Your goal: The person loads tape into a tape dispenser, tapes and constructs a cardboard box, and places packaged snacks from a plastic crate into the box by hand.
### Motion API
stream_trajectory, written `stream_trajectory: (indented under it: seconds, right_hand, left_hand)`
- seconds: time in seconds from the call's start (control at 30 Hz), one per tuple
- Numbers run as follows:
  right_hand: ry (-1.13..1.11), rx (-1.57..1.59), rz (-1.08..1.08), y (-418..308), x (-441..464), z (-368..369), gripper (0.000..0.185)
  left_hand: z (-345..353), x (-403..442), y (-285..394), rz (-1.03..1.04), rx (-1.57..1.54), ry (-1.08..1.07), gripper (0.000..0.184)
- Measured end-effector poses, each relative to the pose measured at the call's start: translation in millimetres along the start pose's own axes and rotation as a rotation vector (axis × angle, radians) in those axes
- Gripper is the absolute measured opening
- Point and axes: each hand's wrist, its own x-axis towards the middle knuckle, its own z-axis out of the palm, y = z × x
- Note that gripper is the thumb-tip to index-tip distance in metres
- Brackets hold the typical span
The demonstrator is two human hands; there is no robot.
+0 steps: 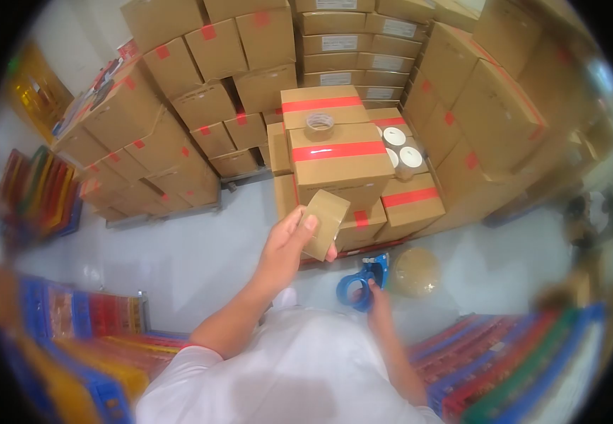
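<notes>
My left hand [289,244] is closed around a tan block-shaped thing [328,222], thumb on its near face. Whether it is a small cardboard box or a roll of tape seen edge-on, I cannot tell. Lower and to the right, my right hand [377,300] grips a blue tape dispenser [354,290] with a round hub and a frame at its top. Just beyond my left hand stands a carton [342,169] with a red tape strip across its top. On the stack there lies a roll of clear-brown tape [319,126].
Several white-topped cylinders [410,157] stand right of the upper cartons. Stacked cartons rise at the left [144,155], back and right [455,99]. A round tan object [417,272] sits near the dispenser. Colored plastic pallets [504,367] flank me on both sides.
</notes>
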Motion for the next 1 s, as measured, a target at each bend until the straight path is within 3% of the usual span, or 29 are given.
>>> stream_trajectory:
  seconds: [0.13, 0.37, 0.67, 1.0]
  right_hand:
    - [0.003, -0.025, 0.014, -7, -5, 7, 0.035]
    - [-0.003, -0.047, 0.039, -12, -8, 14, 0.034]
    - [-0.02, -0.068, 0.035, -15, -7, 18, 0.034]
    - [-0.031, -0.074, 0.026, -8, -1, 11, 0.033]
  left_hand:
    - [-5, 1, -12, 0.021, -0.13, -0.01, 0.063]
    - [-5, 2, -13, 0.094, -0.167, -0.071, 0.053]
    - [1, -1, -13, 0.009, -0.066, 0.017, 0.045]
    - [-7, -1, -20, -0.075, -0.002, -0.063, 0.044]
